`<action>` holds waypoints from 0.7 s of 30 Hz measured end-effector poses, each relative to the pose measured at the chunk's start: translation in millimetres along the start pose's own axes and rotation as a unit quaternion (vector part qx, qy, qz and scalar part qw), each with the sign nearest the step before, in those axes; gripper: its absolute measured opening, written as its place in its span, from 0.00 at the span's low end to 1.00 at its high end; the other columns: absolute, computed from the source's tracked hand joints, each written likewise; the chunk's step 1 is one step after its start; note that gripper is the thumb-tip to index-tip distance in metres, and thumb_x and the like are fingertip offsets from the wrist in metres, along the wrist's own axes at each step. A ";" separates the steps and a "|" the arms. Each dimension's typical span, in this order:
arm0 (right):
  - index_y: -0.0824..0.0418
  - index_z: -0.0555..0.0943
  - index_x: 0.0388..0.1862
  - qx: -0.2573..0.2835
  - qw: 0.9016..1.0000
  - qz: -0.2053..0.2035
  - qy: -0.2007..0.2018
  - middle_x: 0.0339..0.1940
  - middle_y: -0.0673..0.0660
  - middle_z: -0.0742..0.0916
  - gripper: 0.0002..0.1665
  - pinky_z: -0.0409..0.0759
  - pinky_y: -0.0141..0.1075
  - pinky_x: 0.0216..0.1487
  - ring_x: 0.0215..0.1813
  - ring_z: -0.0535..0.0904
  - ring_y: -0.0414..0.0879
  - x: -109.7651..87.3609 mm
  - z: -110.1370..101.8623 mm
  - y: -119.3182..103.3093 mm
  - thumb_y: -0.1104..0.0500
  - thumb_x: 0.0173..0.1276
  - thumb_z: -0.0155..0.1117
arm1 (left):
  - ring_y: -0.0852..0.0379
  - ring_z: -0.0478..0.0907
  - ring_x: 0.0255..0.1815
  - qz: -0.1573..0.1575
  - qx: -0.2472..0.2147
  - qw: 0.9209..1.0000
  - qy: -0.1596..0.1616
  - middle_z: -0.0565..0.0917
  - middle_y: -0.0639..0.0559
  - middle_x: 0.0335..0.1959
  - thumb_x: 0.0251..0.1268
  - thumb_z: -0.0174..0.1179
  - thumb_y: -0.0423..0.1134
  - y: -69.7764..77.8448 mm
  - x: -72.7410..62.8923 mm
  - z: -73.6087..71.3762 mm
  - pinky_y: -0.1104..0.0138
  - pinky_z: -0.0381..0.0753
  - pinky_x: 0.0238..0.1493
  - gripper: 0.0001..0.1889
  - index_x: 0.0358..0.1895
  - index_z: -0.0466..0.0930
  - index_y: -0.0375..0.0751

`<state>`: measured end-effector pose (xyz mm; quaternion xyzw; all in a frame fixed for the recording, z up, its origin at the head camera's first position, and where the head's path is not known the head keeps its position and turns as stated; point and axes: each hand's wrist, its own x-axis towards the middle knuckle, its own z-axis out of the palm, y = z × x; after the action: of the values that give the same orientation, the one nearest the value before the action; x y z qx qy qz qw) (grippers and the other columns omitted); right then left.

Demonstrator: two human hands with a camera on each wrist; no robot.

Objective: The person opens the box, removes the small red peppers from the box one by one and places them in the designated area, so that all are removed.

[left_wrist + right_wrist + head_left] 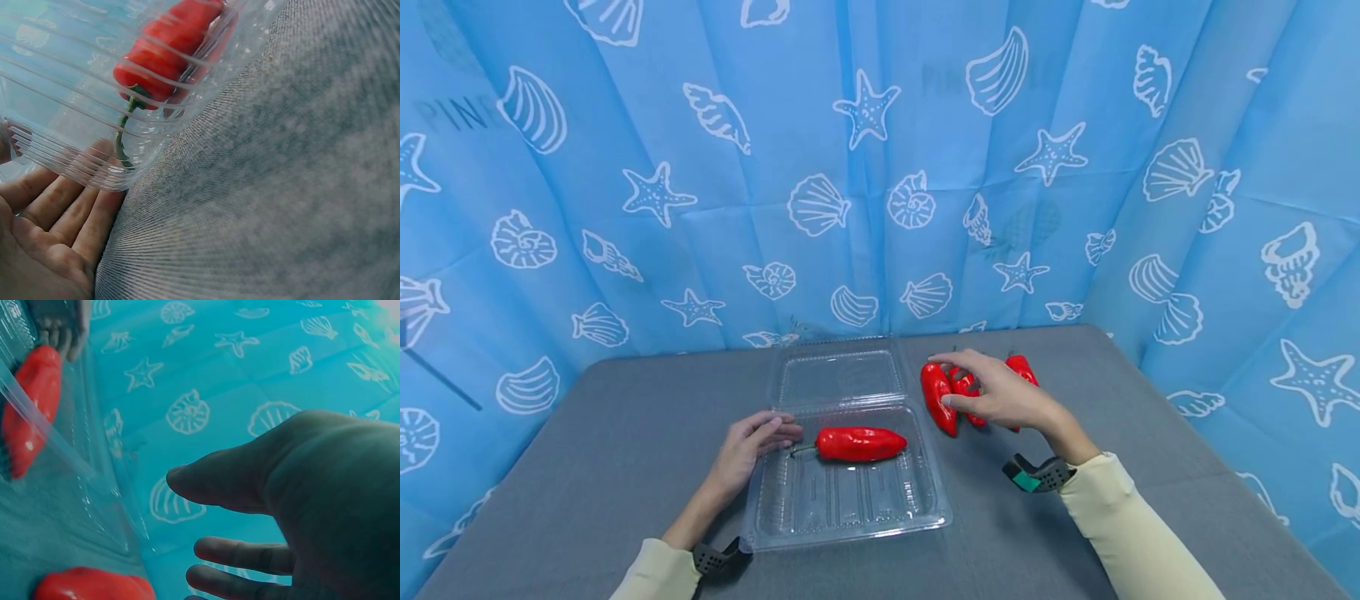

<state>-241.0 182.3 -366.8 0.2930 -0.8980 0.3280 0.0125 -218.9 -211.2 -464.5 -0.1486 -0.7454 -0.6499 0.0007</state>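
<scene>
A clear plastic clamshell container point(850, 533) lies with its lid folded back. Inside is one red pepper point(861, 444), its green stem pointing left. My left hand point(751, 450) holds the container's left edge, thumb at the rim; in the left wrist view its fingers point(81, 212) lie against the ribbed wall. My right hand point(1000, 392) reaches over several red peppers right of the container, thumb and index finger spread apart above the nearest pepper point(936, 400). In the right wrist view, the right hand's thumb and fingers stand apart with nothing between them.
The hinged lid point(838, 375) lies flat behind the container's base. Another red pepper point(1021, 367) is partly hidden behind my right hand. A grey cloth point(647, 467) covers the table, and a blue shell-print curtain point(865, 208) hangs along its back and sides.
</scene>
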 end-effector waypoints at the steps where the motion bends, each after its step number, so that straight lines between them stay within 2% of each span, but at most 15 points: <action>1: 0.58 0.72 0.72 0.000 1.000 -0.002 -0.002 0.61 0.65 0.79 0.39 0.85 0.53 0.50 0.59 0.76 0.62 0.1 1.6 -1.3 0.58 0.63 0.75 | 0.40 0.83 0.55 0.000 0.000 1.000 0.000 0.83 0.28 0.52 0.83 0.46 0.40 -0.2 0.0 0.1 0.60 0.83 0.56 0.22 0.60 0.72 0.19; 11: 0.58 0.73 0.72 0.031 0.999 -0.027 -0.015 0.63 0.63 0.78 0.38 0.85 0.53 0.52 0.61 0.75 0.60 1.5 14.2 -14.9 0.57 0.64 0.74 | 0.49 0.86 0.51 0.004 0.006 1.000 0.009 0.85 0.30 0.50 0.83 0.46 0.40 -2.3 1.8 -0.2 0.62 0.84 0.54 0.21 0.59 0.74 0.20; 17: 0.60 0.72 0.71 0.075 0.995 -0.060 -0.025 0.62 0.62 0.80 0.36 0.85 0.52 0.52 0.59 0.77 0.62 4.1 23.5 -19.1 0.60 0.65 0.72 | 0.51 0.86 0.50 0.009 0.000 1.000 0.007 0.84 0.29 0.51 0.83 0.46 0.39 -2.9 2.1 -0.4 0.63 0.84 0.54 0.21 0.59 0.73 0.18; 21: 0.59 0.72 0.72 0.118 0.990 -0.073 -0.038 0.64 0.62 0.79 0.36 0.83 0.55 0.55 0.60 0.77 0.62 6.7 31.6 -21.8 0.60 0.65 0.72 | 0.50 0.86 0.51 0.013 -0.002 1.000 0.001 0.84 0.27 0.51 0.83 0.46 0.39 -3.0 1.6 -0.4 0.63 0.84 0.54 0.22 0.59 0.72 0.17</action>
<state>-229.6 146.6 -377.5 0.3691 -0.8290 0.4188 -0.0327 -221.2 -211.6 -467.0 -0.1575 -0.7421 -0.6515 0.0091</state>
